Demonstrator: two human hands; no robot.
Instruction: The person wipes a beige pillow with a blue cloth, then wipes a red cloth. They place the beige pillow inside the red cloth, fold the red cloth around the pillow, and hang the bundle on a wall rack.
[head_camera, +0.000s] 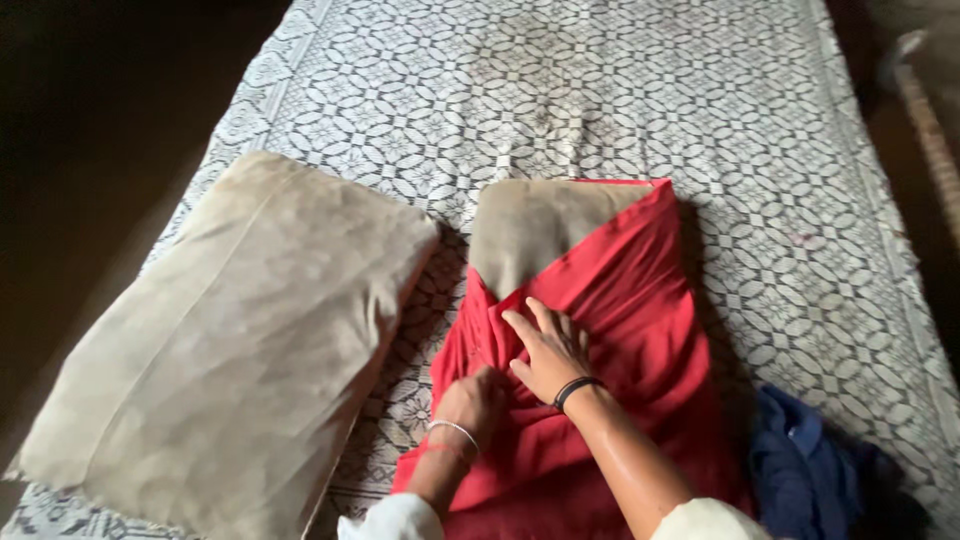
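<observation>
At the bottom centre of the frame I see my left hand (470, 400) bunched into the red cover (610, 370), pinching a fold of it. My right hand (545, 350) lies just above with fingers spread flat, pressing the cloth. The cover looks soft, light and slippery, best gripped at its open edge. Its pillow (535, 225) pokes out toward centre frame. A bare pillow (240, 340) lies left, a blue cloth (800, 470) lower right, all on a patterned bedspread (600, 90).
</observation>
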